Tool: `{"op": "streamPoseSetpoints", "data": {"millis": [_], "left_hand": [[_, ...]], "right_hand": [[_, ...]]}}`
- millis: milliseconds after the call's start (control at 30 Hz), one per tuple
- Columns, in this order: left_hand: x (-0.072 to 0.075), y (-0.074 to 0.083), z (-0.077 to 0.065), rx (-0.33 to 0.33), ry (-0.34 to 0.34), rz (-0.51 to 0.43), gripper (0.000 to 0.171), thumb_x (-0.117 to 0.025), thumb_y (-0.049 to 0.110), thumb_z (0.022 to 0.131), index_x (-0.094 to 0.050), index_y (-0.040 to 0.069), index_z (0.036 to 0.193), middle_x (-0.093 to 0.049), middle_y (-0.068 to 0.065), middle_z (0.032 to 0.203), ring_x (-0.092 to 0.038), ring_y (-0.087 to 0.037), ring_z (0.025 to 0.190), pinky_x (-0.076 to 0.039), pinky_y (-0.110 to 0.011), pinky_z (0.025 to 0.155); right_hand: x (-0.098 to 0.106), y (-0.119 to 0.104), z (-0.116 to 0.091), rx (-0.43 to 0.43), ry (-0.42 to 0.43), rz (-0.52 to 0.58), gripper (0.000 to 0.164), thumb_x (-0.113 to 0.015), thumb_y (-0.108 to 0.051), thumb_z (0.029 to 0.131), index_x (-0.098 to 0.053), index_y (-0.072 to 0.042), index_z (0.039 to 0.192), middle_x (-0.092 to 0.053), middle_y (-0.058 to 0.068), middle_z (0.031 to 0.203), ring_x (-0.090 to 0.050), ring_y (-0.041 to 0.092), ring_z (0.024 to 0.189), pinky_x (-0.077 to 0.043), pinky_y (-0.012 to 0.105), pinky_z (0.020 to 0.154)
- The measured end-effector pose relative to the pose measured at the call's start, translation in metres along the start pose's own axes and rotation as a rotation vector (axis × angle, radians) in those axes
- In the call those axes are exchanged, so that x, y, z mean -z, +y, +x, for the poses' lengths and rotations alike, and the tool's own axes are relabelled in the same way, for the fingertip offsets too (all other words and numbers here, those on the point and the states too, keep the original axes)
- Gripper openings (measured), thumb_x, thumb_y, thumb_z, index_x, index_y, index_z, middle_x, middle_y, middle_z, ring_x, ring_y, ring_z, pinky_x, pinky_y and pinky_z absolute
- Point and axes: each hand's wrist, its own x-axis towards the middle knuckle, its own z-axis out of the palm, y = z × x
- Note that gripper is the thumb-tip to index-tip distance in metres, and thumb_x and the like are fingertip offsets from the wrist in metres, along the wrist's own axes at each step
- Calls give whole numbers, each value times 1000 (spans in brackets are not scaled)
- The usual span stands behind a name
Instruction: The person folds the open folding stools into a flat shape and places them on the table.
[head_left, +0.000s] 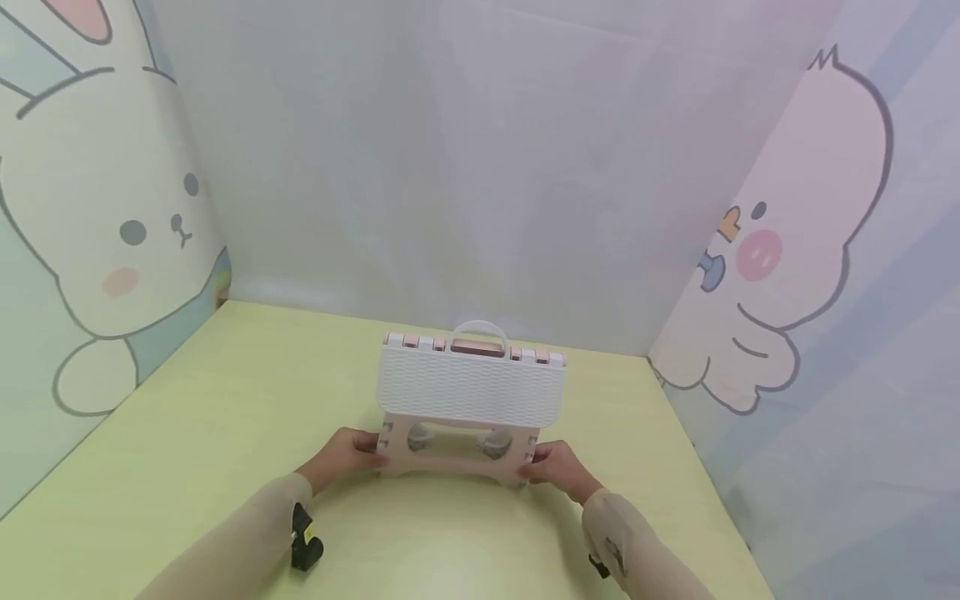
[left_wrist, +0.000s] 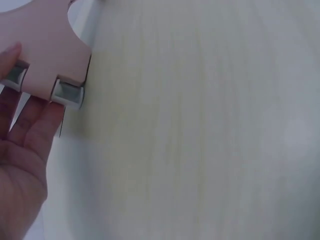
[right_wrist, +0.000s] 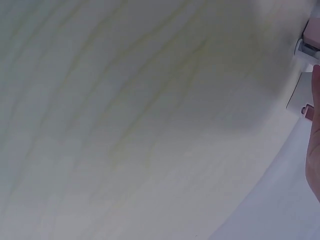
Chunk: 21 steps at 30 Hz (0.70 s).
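Here's the stool (head_left: 471,400), over the table (head_left: 300,375), white seat on top, pink leg (head_left: 457,465) angled down below; whether its foot bears on the tabletop, I can't tell. Looks like plastic: light, I'd judge, stiff in the panels but loose at the hinges (left_wrist: 68,93), so it may swing. Smooth pink faces could slip; the woven-look seat should grip better. Nothing fragile here, though fingers near those hinges risk a nip. And the hold: left hand (head_left: 345,457) pinches the leg at the stool's left end, thumb in front, fingers behind; right hand (head_left: 562,468) mirrors it at the right end. A sound two-ended hold! The handle (head_left: 478,322) tops the stool, offering a one-hand carry. Behind the stool, a pale curtain (head_left: 450,167).
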Motion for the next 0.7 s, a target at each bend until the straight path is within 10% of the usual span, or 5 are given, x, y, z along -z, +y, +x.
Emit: {"op": "streamPoseSetpoints", "data": {"millis": [700], "left_hand": [[-1,-3,2,-43,-31,-23,45,-71,12,85,-57,-12,120,-63,-26,114,-63,-38,103,-53,-43,82]], "right_hand": [[1,-1,4,16,-17,-20,24,-71,-2,78,-69,12,98,-71,19,93,-68,22,82,-55,40,71]]}}
